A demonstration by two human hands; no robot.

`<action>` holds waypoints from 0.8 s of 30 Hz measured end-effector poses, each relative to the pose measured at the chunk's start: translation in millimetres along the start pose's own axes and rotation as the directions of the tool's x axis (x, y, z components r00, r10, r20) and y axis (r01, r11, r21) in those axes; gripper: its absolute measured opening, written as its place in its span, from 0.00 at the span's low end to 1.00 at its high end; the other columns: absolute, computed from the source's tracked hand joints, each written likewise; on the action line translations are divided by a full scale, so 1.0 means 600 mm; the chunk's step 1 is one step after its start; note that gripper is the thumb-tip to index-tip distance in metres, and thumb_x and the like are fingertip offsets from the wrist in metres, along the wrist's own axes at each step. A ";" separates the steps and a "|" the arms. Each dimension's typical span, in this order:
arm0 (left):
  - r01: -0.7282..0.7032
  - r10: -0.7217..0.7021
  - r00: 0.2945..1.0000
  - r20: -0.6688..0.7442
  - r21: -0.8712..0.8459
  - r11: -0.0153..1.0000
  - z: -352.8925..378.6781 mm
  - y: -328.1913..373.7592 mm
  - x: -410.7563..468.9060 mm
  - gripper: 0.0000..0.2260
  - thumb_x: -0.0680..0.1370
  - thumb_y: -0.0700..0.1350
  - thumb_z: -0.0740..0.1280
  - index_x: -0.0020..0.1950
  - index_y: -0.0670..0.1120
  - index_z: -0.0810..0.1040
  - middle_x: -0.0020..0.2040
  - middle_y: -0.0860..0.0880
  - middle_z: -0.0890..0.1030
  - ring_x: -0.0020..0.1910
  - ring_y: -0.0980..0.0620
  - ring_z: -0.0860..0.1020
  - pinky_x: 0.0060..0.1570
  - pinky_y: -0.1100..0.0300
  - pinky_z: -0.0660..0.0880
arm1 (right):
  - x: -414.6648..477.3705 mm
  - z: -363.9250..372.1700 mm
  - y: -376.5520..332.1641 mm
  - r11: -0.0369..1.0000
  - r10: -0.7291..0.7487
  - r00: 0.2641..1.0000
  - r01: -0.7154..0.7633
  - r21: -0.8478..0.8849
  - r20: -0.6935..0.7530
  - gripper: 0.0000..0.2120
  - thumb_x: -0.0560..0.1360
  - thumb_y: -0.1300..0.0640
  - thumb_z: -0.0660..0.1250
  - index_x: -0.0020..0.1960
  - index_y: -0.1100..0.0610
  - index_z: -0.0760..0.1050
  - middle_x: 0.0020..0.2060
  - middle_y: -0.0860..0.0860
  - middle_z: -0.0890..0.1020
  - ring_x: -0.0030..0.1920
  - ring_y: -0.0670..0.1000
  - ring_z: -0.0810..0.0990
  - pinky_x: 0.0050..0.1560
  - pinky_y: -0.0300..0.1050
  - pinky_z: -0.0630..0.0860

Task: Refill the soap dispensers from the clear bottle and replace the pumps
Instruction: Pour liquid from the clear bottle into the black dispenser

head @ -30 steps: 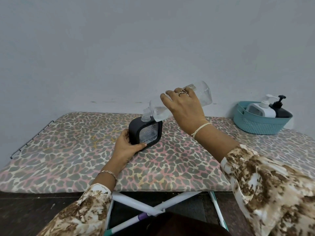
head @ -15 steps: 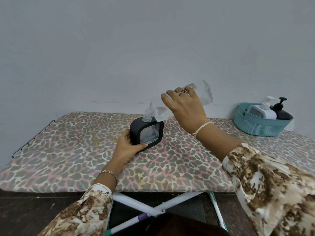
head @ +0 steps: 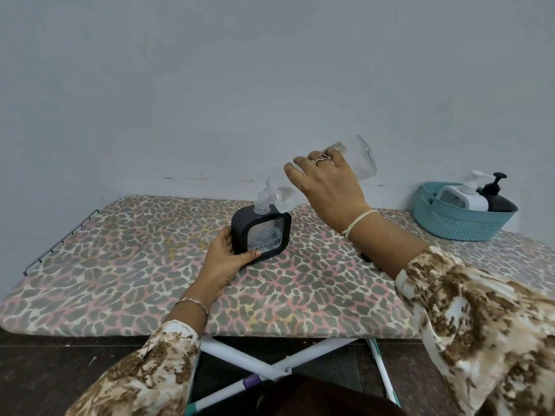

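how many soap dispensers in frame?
3. The square black dispenser, pump off, stands on the ironing board, gripped by the left hand; a white dispenser and a black pump bottle sit in the teal basket, which may hide more.

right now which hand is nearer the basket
Right. The right hand, holding the clear bottle, is left of the basket; the left hand, on the black dispenser, farther left.

Leopard-print board (head: 120, 280) carries black dispenser (head: 265, 235) and teal basket (head: 459, 224).
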State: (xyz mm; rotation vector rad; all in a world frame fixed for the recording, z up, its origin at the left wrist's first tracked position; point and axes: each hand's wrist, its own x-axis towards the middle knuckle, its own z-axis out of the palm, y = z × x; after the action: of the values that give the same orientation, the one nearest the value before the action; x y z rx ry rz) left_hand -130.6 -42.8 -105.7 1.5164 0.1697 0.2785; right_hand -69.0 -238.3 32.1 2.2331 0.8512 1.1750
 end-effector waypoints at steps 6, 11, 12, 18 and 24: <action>-0.019 0.019 1.000 0.002 0.014 1.000 0.003 0.001 -0.001 0.31 0.67 0.30 0.76 0.66 0.44 0.68 0.62 0.47 0.76 0.62 0.50 0.75 0.65 0.53 0.72 | 0.004 0.000 0.004 0.999 -0.036 0.999 0.035 -0.036 -0.008 0.20 0.67 0.64 0.68 0.58 0.53 0.75 0.49 0.51 0.83 0.51 0.55 0.81 0.56 0.50 0.72; -0.040 0.041 0.999 -0.019 0.045 0.998 0.004 0.001 -0.001 0.29 0.66 0.32 0.78 0.62 0.46 0.70 0.58 0.49 0.78 0.59 0.52 0.77 0.62 0.56 0.75 | 0.007 0.001 0.006 0.997 -0.057 0.998 0.056 -0.055 -0.005 0.20 0.67 0.64 0.69 0.58 0.54 0.75 0.50 0.51 0.83 0.51 0.56 0.81 0.58 0.51 0.72; -0.047 0.048 0.999 -0.022 0.054 0.997 0.005 0.001 -0.002 0.30 0.65 0.33 0.78 0.62 0.46 0.70 0.58 0.50 0.78 0.59 0.52 0.78 0.61 0.56 0.75 | 0.008 0.001 0.006 0.996 -0.060 0.998 0.060 -0.059 -0.007 0.19 0.67 0.64 0.69 0.58 0.54 0.75 0.50 0.51 0.83 0.51 0.56 0.81 0.57 0.51 0.71; -0.091 0.095 0.995 -0.030 0.104 0.990 0.006 -0.001 -0.002 0.29 0.64 0.39 0.81 0.57 0.53 0.70 0.55 0.54 0.78 0.57 0.55 0.78 0.59 0.57 0.75 | 0.014 -0.001 0.009 0.991 -0.099 0.995 0.099 -0.091 -0.001 0.20 0.68 0.65 0.61 0.58 0.54 0.74 0.49 0.51 0.82 0.50 0.56 0.80 0.57 0.51 0.69; -0.096 0.098 0.995 -0.022 0.100 0.990 0.010 0.001 -0.004 0.26 0.67 0.36 0.78 0.59 0.50 0.69 0.53 0.57 0.77 0.56 0.54 0.76 0.58 0.60 0.73 | 0.018 -0.007 0.011 0.987 -0.124 0.992 0.127 -0.101 0.031 0.21 0.68 0.65 0.56 0.59 0.53 0.74 0.50 0.50 0.82 0.51 0.55 0.80 0.58 0.50 0.69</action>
State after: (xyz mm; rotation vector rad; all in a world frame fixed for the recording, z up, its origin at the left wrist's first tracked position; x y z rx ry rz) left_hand -130.9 -49.2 -105.2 1.6225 0.1330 0.3728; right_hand -65.8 -234.4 44.5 2.0754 0.8873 1.1053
